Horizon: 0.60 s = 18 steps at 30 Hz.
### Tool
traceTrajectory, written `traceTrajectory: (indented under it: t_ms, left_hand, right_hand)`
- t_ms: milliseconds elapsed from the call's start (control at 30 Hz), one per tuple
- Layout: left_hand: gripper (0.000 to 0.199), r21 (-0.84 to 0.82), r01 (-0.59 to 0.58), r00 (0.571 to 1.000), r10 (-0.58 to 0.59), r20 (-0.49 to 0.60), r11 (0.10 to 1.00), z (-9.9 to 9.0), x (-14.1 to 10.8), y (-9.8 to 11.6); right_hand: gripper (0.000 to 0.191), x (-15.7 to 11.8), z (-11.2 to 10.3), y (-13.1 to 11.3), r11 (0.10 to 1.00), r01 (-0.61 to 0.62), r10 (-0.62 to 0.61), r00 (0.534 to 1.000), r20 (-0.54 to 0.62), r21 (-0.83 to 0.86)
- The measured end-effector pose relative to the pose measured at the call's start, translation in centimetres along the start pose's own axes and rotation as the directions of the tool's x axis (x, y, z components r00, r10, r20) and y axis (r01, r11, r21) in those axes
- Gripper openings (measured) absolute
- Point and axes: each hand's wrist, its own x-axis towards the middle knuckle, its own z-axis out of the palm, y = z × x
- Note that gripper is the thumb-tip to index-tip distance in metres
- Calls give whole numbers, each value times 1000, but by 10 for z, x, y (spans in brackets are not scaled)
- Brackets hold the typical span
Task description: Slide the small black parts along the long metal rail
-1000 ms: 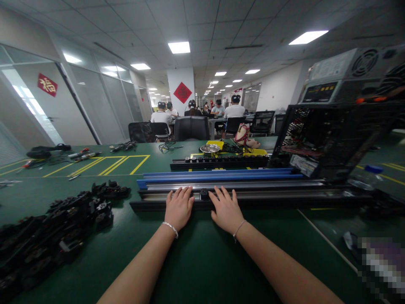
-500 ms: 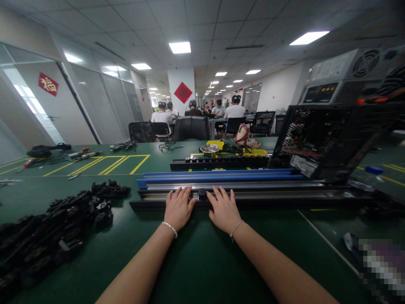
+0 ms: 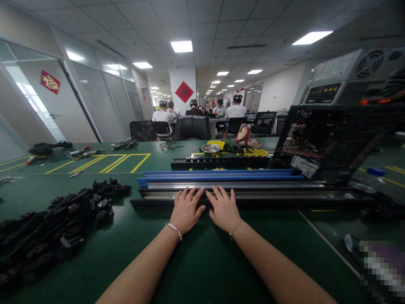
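Observation:
My left hand (image 3: 186, 211) rests palm down on a long black slotted rail (image 3: 278, 202) in front of me, its fingers stretched out and apart. Close beside it, my right hand (image 3: 224, 211) lies on the same rail, also with spread fingers. Both index fingertips nearly meet at the slot. A small black block in the slot is mostly covered by the fingertips there; I cannot tell if either hand grips it. Behind the black rail run a silvery rail (image 3: 284, 185) and a blue rail (image 3: 240, 174), all lying side by side.
Black parts (image 3: 63, 223) are heaped at left. A row of small parts stands on a rail (image 3: 221, 162) farther back, near a metal bowl (image 3: 210, 148) and a yellow tray (image 3: 259, 153). An opened computer case (image 3: 325, 139) stands at right. People sit beyond the green table (image 3: 202, 270).
My left hand has slid right along the rail toward my right hand, covering the small black block that showed between them. My right hand has stayed in place.

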Motion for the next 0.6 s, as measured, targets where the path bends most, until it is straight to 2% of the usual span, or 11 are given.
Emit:
traceTrajectory:
  t_ms: [167,400,600]
  left_hand:
    - [53,20,-32,999,32,11,999,4,-1,10]
    - [54,65,28,999,-26,-34,997,8,-1,15]
    - [58,113,68,997,-65,-33,991,8,0,21]
  right_hand:
    - [50,1,-1,2,1000,-4,4,1000,14,15]
    - [46,3,-1,3,1000,2,-2,1000,-18,12]
    - [57,0,2,-1,1000,9,-9,1000,-27,-2]
